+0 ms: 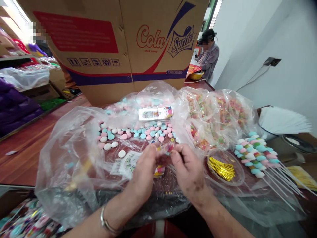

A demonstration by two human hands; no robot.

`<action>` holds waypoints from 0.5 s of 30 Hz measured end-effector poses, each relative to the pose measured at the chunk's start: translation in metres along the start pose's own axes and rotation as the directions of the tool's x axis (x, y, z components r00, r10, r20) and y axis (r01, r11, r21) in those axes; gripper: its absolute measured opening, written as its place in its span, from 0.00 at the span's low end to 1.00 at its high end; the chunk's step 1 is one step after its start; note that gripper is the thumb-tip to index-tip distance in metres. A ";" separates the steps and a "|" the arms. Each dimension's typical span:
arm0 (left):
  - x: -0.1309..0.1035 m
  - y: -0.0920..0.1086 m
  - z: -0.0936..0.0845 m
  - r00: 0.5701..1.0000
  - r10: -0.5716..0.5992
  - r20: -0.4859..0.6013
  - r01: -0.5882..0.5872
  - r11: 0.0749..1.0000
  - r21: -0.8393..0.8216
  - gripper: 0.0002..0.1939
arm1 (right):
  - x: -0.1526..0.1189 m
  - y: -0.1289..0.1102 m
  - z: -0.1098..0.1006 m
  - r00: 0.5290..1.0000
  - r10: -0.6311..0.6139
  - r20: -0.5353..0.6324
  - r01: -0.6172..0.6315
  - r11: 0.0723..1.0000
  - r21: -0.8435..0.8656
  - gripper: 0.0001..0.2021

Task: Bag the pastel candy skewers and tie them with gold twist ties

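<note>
My left hand [146, 162] and my right hand [187, 168] meet over the middle of the table, both closed on a small clear plastic wrapper [163, 150] with coloured bits. Its contents are blurred and partly hidden by my fingers. Beside my left hand lie flat printed clear bags [127, 165] and one white candy disc [122, 154]. Pink, blue and white candy discs [141, 134] spread out beyond my hands. A printed card stack [156, 113] rests on the plastic behind them. Right of my right hand, gold twist ties [221, 168] fill a round clear dish [239, 180].
Clear bags of colourful gummy candy [210, 112] stand at the back right. Candy skewers [257, 153] with white sticks lie on the right. A big cardboard box [128, 66] blocks the far side. Wrapped candies [32, 218] fill a box at lower left. A co-worker [209, 54] sits beyond.
</note>
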State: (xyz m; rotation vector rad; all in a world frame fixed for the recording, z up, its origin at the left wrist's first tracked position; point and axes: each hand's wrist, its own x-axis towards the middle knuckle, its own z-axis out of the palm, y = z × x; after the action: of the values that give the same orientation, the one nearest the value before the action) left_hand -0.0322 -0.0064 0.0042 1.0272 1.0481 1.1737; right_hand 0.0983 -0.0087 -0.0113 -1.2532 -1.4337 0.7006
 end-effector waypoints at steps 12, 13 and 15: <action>-0.004 0.013 -0.034 0.976 -0.193 0.100 0.204 0.973 -0.109 0.14 | -0.027 -0.009 0.030 0.994 -0.001 0.112 -0.022 0.978 0.205 0.07; -0.009 0.012 -0.030 0.977 -0.214 0.027 0.215 0.962 -0.170 0.13 | -0.033 -0.012 0.037 0.984 0.041 0.171 -0.087 0.959 0.270 0.07; -0.017 0.014 -0.027 0.964 -0.219 -0.149 0.180 0.955 -0.235 0.19 | -0.043 -0.015 0.050 0.945 0.118 0.306 -0.230 0.903 0.363 0.07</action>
State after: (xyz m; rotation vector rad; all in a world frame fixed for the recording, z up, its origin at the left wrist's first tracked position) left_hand -0.0626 -0.0201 0.0135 0.6381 1.1024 1.1966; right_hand 0.0415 -0.0435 -0.0250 -0.9975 -1.3203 1.2661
